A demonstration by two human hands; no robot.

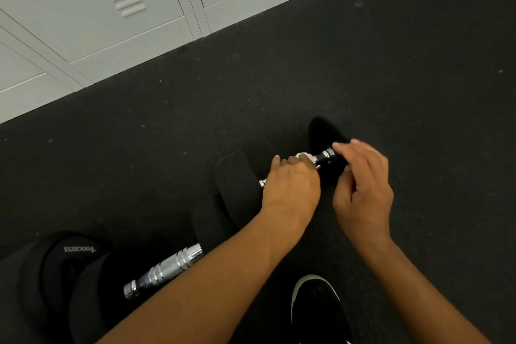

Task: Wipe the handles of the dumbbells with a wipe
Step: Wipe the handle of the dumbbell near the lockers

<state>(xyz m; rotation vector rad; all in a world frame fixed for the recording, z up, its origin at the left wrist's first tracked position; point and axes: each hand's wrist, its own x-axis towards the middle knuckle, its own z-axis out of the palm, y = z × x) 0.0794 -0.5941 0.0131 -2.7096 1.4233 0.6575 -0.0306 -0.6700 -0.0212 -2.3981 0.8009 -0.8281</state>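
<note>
**Dumbbell handle being gripped with a wipe on a gym floor**

A downward view over two bare forearms is being shown, with a dark speckled rubber floor (391, 64) filling most of the frame. Pale grey lockers (111, 17) are being seen along the upper left edge.

Near the centre, a black dumbbell (236, 184) is lying on the floor, its chrome handle (325, 156) angled up toward the right. The handle is being wrapped by the left hand (290, 187), whose fingers are curled closed over it. A small white wipe (305, 156) is being pressed against the handle under those fingertips; only a sliver of it is showing. The far head of this dumbbell is being partly hidden by the right hand (363, 190), which is being held just beside the handle's end with its fingers loosely spread and nothing gripped; whether it is touching the weight cannot be told.

At the lower left, a second dumbbell (69, 274) is lying nearer the viewer, its ribbed chrome handle (167, 268) left bare and partly crossed by the left forearm. At the bottom edge, a black shoe (318, 313) with a pale sole rim is being seen between the forearms.
</note>
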